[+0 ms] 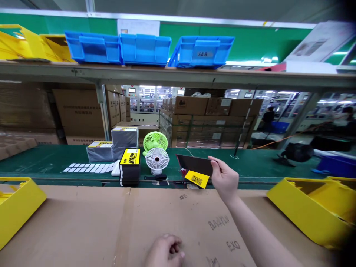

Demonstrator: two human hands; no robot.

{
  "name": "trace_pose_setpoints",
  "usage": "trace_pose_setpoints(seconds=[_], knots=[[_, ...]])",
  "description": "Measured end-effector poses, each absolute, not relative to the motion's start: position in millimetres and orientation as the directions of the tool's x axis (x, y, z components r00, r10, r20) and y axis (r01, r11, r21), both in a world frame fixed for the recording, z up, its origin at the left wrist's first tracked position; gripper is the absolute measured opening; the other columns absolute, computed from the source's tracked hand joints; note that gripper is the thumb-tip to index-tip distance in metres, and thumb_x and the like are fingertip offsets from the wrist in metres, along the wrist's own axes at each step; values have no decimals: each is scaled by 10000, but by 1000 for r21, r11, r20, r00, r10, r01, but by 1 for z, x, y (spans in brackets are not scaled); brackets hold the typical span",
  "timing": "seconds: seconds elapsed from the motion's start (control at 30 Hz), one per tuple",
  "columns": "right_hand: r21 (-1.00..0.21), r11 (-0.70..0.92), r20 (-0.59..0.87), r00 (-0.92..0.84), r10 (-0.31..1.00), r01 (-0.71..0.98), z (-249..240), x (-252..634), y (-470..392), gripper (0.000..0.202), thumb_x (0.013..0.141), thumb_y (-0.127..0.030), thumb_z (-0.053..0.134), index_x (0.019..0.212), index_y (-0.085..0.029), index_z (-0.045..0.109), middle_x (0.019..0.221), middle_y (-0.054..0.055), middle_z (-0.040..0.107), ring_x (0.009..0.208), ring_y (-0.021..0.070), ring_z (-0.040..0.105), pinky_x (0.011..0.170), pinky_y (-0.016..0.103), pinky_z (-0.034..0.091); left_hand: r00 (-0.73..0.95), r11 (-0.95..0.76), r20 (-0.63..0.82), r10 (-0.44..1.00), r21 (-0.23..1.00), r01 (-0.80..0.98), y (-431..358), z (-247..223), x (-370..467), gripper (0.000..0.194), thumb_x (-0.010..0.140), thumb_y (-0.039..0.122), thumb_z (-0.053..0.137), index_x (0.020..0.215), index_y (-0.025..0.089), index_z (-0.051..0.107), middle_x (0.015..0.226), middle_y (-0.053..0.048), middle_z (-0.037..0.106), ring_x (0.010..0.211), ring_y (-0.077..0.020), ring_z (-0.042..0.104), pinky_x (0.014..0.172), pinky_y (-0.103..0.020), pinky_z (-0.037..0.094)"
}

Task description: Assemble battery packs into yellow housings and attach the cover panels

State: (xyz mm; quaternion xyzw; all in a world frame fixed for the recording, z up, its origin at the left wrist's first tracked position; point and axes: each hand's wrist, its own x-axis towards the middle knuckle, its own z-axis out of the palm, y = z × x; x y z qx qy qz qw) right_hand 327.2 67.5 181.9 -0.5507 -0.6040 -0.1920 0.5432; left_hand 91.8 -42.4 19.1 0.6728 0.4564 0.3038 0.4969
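Note:
My right hand [224, 178] pinches the right end of a flat black card [194, 164], raised over the far edge of the cardboard. Just below the card is a yellow piece with a QR code [198, 179]; whether it is joined to the card, I cannot tell. Low in the view, my left hand [167, 250] hovers at or on the cardboard sheet [155, 215], its fingers loosely curled with nothing seen between them. Left of the card stand a white fan [157, 159], a green fan [155, 141] and a stack of black and yellow cards [129, 168].
Yellow bins [308, 211] flank the cardboard on both sides. Grey wrapped boxes [125, 137] and a sheet of white labels [89, 168] lie on the green table [55, 155]. Blue bins [201, 51] line the shelf above. A black fan [297, 152] sits at the right.

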Motion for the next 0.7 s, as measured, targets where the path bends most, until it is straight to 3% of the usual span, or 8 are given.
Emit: trace_pose_setpoints(seconds=[0.07,0.17,0.23,0.3,0.4,0.5,0.6,0.7], knots=[[-276,507,923,79,376,817,192,302,36,230,865,-233,487,1029,-195,644,963,66,700,859,185,657,781,286,520,391,1,-65,918,987,162,-45,19,91,439,706,377,630,1085,156,607,991,-98,615,919,-209,539,861,-327,394],[-104,737,918,-221,329,668,182,264,-9,327,833,-103,490,1127,-207,588,1000,66,688,944,184,634,857,325,504,449,112,-31,893,982,-153,-45,31,84,778,634,578,652,1266,167,463,1184,-150,540,1035,-239,505,868,-360,395],[-39,834,877,-381,292,550,164,243,-35,379,827,-100,497,1192,-192,541,1025,82,679,996,196,614,879,352,499,434,183,28,901,881,-436,-44,44,74,854,627,712,545,1313,223,405,1291,-143,474,1128,-261,463,869,-383,393],[-49,896,830,-482,282,440,143,226,-56,409,839,-124,494,1245,-175,491,1014,92,680,1007,193,611,856,341,514,384,245,43,922,703,-667,-42,55,61,812,666,774,396,1248,214,489,1273,-136,508,1176,-278,442,901,-401,376],[-122,927,758,-569,317,353,119,207,-79,426,851,-263,532,1264,-178,470,1046,101,675,1017,189,611,849,313,522,388,331,-6,921,536,-777,-39,63,44,817,713,760,328,1089,93,613,1091,-187,623,1116,-317,501,942,-434,352],[-291,861,671,-553,494,416,114,195,-87,390,821,-347,574,1191,-228,545,1112,76,654,1050,194,596,929,337,486,494,446,-50,868,513,-733,-39,59,39,794,726,714,393,1118,55,598,1056,-190,644,1080,-331,531,962,-457,338],[-486,661,619,-309,722,572,121,185,-78,376,836,-284,542,1210,-239,539,1235,82,575,1160,218,513,991,414,429,618,545,-50,785,530,-650,-46,52,45,692,747,628,459,1187,104,562,1102,-142,641,1116,-320,517,984,-450,322],[-641,526,559,-129,819,559,128,175,-59,361,829,-315,547,1179,-228,572,1173,93,606,1112,231,537,961,430,442,677,605,-103,729,558,-567,-57,50,55,593,757,557,494,1164,134,579,1059,-121,663,1118,-325,523,980,-463,326]])
